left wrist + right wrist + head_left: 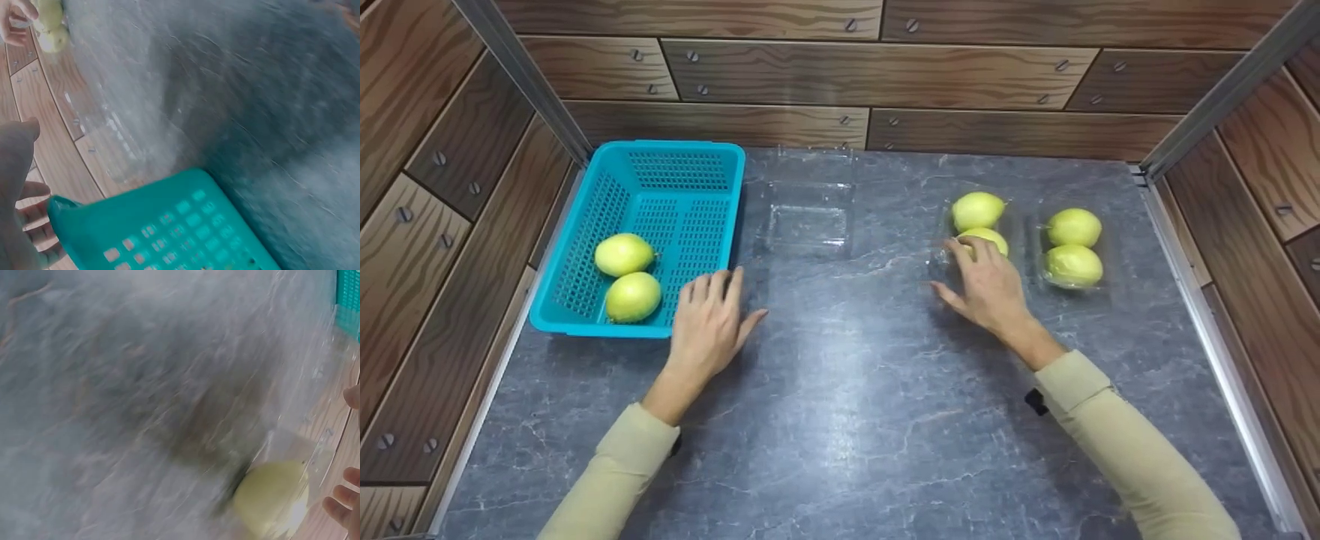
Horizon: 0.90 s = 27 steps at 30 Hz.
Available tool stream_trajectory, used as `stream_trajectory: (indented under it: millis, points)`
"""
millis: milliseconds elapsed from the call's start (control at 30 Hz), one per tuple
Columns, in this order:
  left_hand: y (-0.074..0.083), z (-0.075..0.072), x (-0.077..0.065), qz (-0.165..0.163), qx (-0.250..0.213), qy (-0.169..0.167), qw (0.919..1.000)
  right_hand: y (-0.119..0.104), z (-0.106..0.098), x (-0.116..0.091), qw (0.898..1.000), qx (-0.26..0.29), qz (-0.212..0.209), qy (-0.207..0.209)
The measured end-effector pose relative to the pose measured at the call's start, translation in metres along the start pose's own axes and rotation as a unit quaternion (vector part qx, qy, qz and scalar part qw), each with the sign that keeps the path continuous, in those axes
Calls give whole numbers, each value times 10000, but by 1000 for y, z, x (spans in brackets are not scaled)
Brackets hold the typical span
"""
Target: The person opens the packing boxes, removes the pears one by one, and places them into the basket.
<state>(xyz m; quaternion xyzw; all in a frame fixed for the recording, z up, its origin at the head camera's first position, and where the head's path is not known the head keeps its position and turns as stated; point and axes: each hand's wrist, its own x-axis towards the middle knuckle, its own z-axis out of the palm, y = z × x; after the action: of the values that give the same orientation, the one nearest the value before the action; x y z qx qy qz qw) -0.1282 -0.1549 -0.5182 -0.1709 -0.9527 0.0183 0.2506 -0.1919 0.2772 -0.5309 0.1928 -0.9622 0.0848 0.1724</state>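
My left hand [707, 319] is at the near right corner of a turquoise basket [739, 202], fingers straight and thumb spread; in the left wrist view its fingers [36, 211] lie beside the basket rim [84, 205]. Two round yellow-green fruits [624, 254] sit in the basket's near left part. On the right side, my right hand [990, 289] reaches over a clear plastic tray [941, 225] that contains two similar fruits [978, 211]. Its fingers partly cover the nearer fruit [273, 498]; the right wrist view shows them apart from it, holding nothing.
An unfilled clear plastic container [810, 225] stands right of the basket, its lid toward the back wall. Farther right, another clear container holds two yellow-green fruits [1074, 265]. Wood-patterned walls [877, 71] enclose the grey marbled tabletop [840, 420] at the back and sides.
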Motion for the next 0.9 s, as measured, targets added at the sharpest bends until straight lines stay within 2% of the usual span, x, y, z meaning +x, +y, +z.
stream_trajectory:
  millis: [400,633,900]
  points:
    - [-21,-1,-23,-101,-110,323,9994,24,1,-16,9995,-172,238,74]
    - [-26,0,-31,-110,-148,514,9985,32,1,-21,9993,-242,158,216]
    - [-29,-1,-38,-69,-86,502,9987,41,-1,-24,9993,-125,344,20]
